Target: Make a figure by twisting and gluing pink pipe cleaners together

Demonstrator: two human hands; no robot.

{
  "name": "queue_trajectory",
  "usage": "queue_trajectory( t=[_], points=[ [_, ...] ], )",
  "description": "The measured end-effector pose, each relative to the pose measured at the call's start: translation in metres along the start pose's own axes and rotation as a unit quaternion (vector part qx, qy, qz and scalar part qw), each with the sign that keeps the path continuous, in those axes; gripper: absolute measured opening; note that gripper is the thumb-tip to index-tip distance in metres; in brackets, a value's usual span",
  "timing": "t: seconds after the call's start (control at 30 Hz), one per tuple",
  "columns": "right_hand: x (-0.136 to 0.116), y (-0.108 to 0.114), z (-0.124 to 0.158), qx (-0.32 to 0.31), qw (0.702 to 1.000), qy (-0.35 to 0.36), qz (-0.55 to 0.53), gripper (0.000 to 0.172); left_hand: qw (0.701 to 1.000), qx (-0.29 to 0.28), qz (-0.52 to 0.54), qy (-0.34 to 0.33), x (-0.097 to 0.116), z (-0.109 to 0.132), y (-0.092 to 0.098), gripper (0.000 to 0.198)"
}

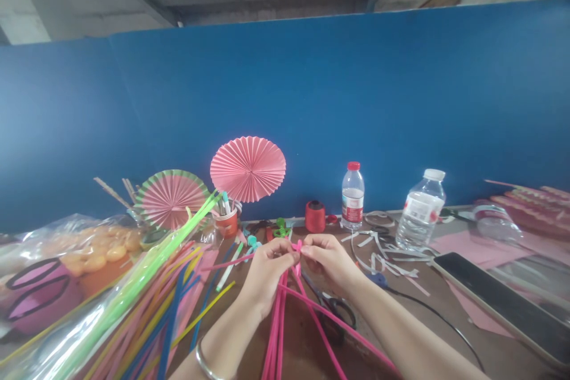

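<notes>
Near left, a loose spread of mixed-colour strands (175,314); beyond it, far side, an orange cup (228,226) of pens. Centre, left hand (270,275) and right hand (328,261) nearly meet, each pinching pink strands (276,326) between thumb and fingers, tails trailing nearward. Right: red-capped bottle (353,199) far, dark phone (501,303) near.
</notes>
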State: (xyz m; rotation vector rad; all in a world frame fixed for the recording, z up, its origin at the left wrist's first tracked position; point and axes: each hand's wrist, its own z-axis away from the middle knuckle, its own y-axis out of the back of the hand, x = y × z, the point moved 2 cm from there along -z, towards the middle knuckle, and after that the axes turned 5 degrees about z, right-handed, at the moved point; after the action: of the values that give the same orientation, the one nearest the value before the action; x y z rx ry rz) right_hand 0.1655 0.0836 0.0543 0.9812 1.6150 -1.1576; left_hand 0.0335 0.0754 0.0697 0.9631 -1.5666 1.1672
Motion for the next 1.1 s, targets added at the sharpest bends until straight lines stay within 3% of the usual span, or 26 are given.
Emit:
queue_trajectory(
  t=[0.43,0.63,0.73,1.1],
  points=[
    [0.003,-0.002,-0.001,-0.014,1.000,-0.003,-0.007,0.021,0.999,0.031,0.001,-0.010,0.006,0.001,-0.006,0.019],
    [-0.008,0.006,0.000,-0.030,0.998,0.019,0.054,0.012,0.999,0.049,-0.013,-0.018,0.006,0.000,-0.003,0.018],
    [-0.016,0.010,0.001,-0.049,0.995,0.026,0.086,0.015,0.998,0.054,-0.029,-0.020,0.007,-0.001,-0.002,0.017],
    [-0.013,0.010,0.003,-0.145,0.981,-0.007,0.127,0.026,0.997,-0.022,-0.077,-0.007,0.003,-0.001,0.002,0.012]
  ],
)
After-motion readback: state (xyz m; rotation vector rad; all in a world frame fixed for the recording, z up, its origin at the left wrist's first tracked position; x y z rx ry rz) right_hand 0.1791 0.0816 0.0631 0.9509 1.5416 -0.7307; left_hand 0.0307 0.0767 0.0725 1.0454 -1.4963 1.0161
